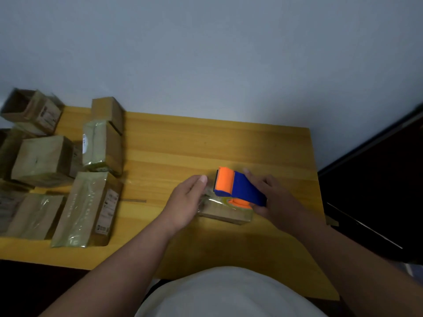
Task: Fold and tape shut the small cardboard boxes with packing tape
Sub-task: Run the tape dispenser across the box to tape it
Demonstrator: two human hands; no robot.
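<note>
A small cardboard box (225, 211) lies on the desk (174, 147) between both hands. The left hand (186, 200) rests on its left end, fingers nearly straight and together. The right hand (272, 197) grips a blue-and-orange tape dispenser (238, 187) on the box top, fingers clamped round its body.

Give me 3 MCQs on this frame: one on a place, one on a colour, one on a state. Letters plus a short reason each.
1. Where do the taped boxes lie on the table?
A. along its left side
B. at its right edge
C. under it

2. What colours is the tape dispenser?
A. red and white
B. blue and orange
C. green and black

3. What is the right hand doing?
A. resting flat on the table
B. hanging idle
C. gripping the dispenser over the small box

Answers:
1 A: the pile sits left of both hands.
2 B: blue body, orange roller and core.
3 C: fingers wrap the dispenser, while the left hand steadies the box.
</note>
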